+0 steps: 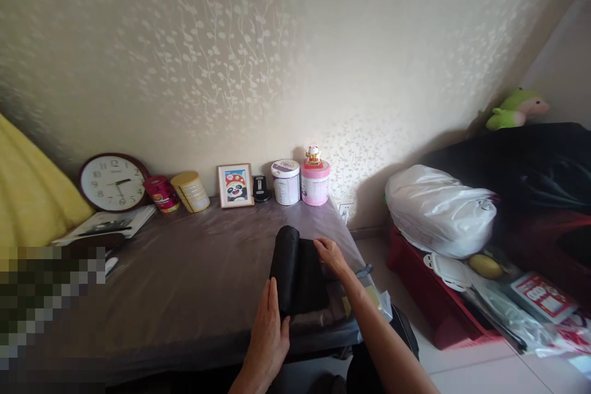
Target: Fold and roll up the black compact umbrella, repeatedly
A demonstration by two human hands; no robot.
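A black roll of thin, slightly glossy sheet material (285, 268) lies on the dark table cover, with a flat flap of the same material spread out to its right. My left hand (270, 329) holds the near end of the roll, fingers along its left side and thumb at the bottom. At the flap's far right corner, my right hand (330, 253) has its fingers closed on the edge. Whether the material is plastic or cloth, I cannot tell.
Along the wall stand a round clock (113, 181), cans (190, 192), a panda picture frame (236, 186) and lidded tubs (287, 183). Small plastic packets (376, 300) lie at the table's right edge. A red box (434, 308) and a white bag (441, 212) are farther right.
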